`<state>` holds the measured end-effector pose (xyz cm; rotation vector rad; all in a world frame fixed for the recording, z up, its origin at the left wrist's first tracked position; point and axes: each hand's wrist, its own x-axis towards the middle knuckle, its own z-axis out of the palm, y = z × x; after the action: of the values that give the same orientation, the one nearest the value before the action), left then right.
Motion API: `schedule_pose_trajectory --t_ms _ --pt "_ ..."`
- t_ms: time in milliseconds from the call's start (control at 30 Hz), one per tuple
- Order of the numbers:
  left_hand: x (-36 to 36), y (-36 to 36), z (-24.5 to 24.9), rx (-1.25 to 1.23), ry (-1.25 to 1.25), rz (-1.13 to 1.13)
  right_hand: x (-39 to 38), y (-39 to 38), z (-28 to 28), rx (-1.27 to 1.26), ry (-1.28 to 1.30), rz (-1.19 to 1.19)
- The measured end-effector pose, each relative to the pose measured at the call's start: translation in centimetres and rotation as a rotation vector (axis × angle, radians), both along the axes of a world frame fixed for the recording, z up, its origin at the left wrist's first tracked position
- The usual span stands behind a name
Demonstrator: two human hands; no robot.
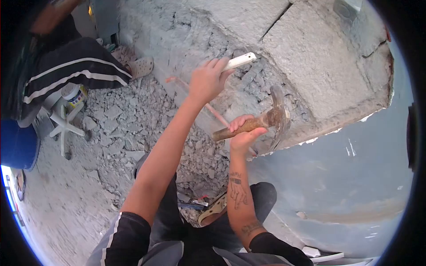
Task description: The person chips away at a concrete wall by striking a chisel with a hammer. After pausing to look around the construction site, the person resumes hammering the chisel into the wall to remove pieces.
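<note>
My left hand (207,80) is wrapped round a short whitish bar (240,61) with a small hole near its visible end. Its other end is hidden in my fist. In my right hand (245,135), a hammer (242,127) is gripped by its worn wooden handle, and its dusty curved metal head points away from me. Both hands are above a broken edge of masonry (257,80), where a rough channel of loose chips runs beside the pale slab (321,71). A thin pinkish pipe (216,114) passes slantwise below my hands.
Grey rubble (128,115) covers the floor before my knees. At left, another person in striped dark shorts (75,71) sits near a white wheeled base (66,124), a white tub (73,92) and a blue container (18,144). My clog (215,208) is below. A bluish wall (337,168) borders the right.
</note>
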<state>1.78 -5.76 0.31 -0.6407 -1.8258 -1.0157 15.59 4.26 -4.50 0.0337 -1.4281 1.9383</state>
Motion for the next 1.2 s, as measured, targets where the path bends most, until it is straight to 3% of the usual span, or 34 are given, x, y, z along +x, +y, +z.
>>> schedule_pose_trajectory --t_ms 167,300,500,567,600,633,700,733,767,800,867,933,1000,1100,1133,1200 --pt "0.5 -1.3 0.7 -0.249 -0.101 -0.025 -1.4 -1.1 -2.2 -0.258 0.115 0.2" --pt "0.2 -1.1 1.1 -0.282 -0.059 0.065 -3.4 -2.5 -1.8 -0.336 0.105 0.142" --pt "0.5 0.1 1.5 -0.279 0.002 0.095 -9.5 -3.0 -3.3 -0.322 0.327 0.079" --pt "0.9 0.1 1.6 -0.315 -0.03 0.118 -10.2 -2.3 -2.5 -0.391 -0.032 0.131" --pt "0.7 0.2 1.9 -0.321 -0.054 0.144 -8.7 -2.1 0.0 -0.393 -0.127 0.024" --pt "0.6 0.4 1.9 -0.329 -0.051 0.147 -8.2 -1.6 -1.1 -0.4 -0.124 0.027" --pt "0.6 0.6 1.7 -0.309 -0.043 0.145 -7.5 -0.2 -3.0 -0.338 0.43 0.098" --pt "0.4 0.7 1.6 -0.318 -0.036 0.145 -7.6 0.4 -2.9 -0.184 0.668 0.083" --pt "0.3 0.8 1.4 -0.308 0.004 0.17 -8.8 0.0 -3.3 -0.195 0.675 0.078" --pt "0.3 0.9 1.2 -0.298 0.04 0.192 -10.5 -0.9 -3.9 -0.427 0.253 -0.006" --pt "0.1 1.1 1.1 -0.275 0.028 0.248 -11.4 -1.2 -4.1 -0.651 -0.182 -0.084" --pt "0.4 1.1 1.2 -0.264 0.027 0.287 -11.1 -1.2 -3.3 0.184 -0.427 0.107" --pt "0.1 0.3 2.1 -0.347 0.042 0.293 -9.4 -2.9 -7.7 0.113 -0.293 0.031" --pt "-0.6 -0.2 1.4 -0.358 0.054 0.267 -5.5 -3.6 -7.3 -0.365 0.137 0.227" --pt "-0.7 0.0 1.3 -0.346 0.068 0.276 -5.8 -3.1 -6.4 -0.37 0.13 0.231" --pt "-0.2 0.3 1.4 -0.354 0.028 0.283 -7.7 -1.7 -4.9 -0.243 0.595 0.017"
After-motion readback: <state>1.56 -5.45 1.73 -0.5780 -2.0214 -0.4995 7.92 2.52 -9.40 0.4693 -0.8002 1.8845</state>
